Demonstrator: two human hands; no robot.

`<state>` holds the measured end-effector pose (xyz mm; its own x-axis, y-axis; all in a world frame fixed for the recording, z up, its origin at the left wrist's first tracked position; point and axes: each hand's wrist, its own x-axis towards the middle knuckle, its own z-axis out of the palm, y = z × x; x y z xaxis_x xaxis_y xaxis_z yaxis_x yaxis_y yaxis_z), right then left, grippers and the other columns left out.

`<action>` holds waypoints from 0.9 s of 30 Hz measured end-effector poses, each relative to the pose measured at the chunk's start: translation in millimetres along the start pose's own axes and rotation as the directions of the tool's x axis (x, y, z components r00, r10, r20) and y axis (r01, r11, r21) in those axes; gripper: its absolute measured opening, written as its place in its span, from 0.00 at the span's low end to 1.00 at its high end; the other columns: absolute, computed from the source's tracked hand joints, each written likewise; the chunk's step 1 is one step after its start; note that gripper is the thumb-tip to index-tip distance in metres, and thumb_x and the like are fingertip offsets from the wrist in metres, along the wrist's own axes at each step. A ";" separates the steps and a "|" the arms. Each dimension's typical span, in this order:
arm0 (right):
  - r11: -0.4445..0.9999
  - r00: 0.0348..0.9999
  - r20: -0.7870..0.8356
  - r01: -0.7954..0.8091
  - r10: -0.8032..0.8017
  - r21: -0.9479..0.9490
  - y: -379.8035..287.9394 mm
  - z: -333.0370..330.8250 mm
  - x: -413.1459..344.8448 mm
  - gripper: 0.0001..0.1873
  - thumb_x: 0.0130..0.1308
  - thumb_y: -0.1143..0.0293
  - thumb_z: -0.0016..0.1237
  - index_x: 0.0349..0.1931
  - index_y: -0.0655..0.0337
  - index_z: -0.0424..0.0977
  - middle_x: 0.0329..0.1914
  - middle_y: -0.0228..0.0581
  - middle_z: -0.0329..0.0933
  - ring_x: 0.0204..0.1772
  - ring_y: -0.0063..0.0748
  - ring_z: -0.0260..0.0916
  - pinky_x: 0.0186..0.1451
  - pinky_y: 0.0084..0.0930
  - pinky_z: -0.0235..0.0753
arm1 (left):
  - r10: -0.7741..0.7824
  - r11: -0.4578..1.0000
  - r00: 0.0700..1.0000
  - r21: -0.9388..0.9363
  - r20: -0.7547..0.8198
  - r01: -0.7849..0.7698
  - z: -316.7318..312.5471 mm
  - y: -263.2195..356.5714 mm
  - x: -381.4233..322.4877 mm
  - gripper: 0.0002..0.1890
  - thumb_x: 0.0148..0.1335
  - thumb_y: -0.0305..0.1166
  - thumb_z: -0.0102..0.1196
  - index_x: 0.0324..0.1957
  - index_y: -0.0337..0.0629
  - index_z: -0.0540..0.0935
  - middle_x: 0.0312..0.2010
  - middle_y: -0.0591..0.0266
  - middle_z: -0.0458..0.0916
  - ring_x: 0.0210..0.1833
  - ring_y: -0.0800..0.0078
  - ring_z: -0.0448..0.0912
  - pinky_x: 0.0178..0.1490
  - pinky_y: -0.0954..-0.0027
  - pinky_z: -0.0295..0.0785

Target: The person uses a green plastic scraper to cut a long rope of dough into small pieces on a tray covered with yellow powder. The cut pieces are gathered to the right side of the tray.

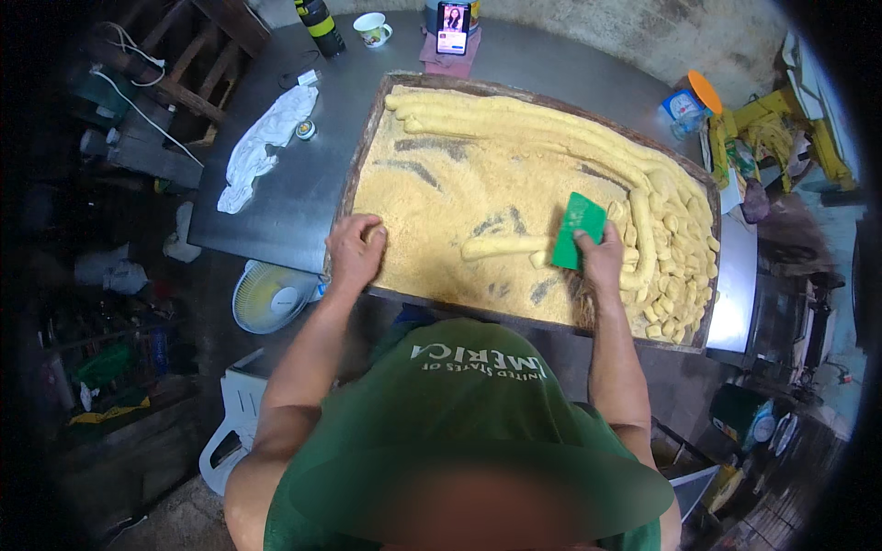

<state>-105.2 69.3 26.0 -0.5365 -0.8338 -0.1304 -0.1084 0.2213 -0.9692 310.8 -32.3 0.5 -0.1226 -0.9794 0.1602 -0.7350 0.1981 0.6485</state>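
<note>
My right hand (pixel 601 256) grips a green plastic dough scraper (pixel 579 231) over the right end of a short dough rope (pixel 506 247). A small dough piece (pixel 539 260) lies just below that rope, close to the scraper. At the near left edge of the crumb-covered wooden tray (pixel 359 155), my left hand (pixel 356 251) rests with its fingers curled; whether it holds anything is hidden. Long dough ropes (pixel 510 113) run along the tray's far side and bend down on the right. Many cut dough pieces (pixel 668 296) are heaped at the tray's right end.
The tray sits on a metal table (pixel 289 186). Beyond it stand a phone (pixel 453 27), a cup (pixel 373 30) and a bottle (pixel 322 27). A white cloth (pixel 269 148) and a small round tin (pixel 306 129) lie left. A fan (pixel 270 296) stands below the table's near edge.
</note>
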 end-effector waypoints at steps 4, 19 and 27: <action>0.997 0.997 0.036 -0.070 0.071 -0.016 9.7 39.7 -15.0 0.10 0.67 0.75 0.55 0.48 0.66 0.77 0.43 0.35 0.83 0.42 0.25 0.78 0.47 0.26 0.79 | -0.071 0.991 0.996 0.111 -0.059 0.077 -6.9 -29.4 15.0 0.20 0.60 0.40 0.66 0.53 0.49 0.83 0.55 0.56 0.81 0.60 0.55 0.77 0.65 0.51 0.65; 0.455 0.723 0.690 0.625 -0.032 -0.634 -25.8 100.1 -53.7 0.12 0.62 0.72 0.58 0.46 0.57 0.81 0.39 0.47 0.82 0.45 0.56 0.80 0.47 0.47 0.79 | -0.317 0.948 0.946 -0.043 -0.062 0.315 6.0 -91.3 20.2 0.33 0.66 0.53 0.60 0.66 0.42 0.75 0.64 0.46 0.74 0.67 0.47 0.73 0.69 0.47 0.67; 0.758 0.886 0.434 0.170 0.162 -0.630 -22.9 102.0 -45.2 0.10 0.66 0.69 0.58 0.43 0.63 0.78 0.36 0.52 0.81 0.40 0.45 0.82 0.46 0.38 0.80 | -0.291 0.951 0.951 -0.135 -0.102 0.277 10.4 -95.1 20.7 0.32 0.65 0.53 0.62 0.63 0.40 0.78 0.61 0.44 0.76 0.64 0.46 0.75 0.67 0.53 0.70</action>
<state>6.9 50.4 32.8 -0.1299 -0.9226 -0.3632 -0.7006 0.3446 -0.6249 371.2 -71.8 -65.6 0.1654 -0.9854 0.0397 -0.6432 -0.0773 0.7618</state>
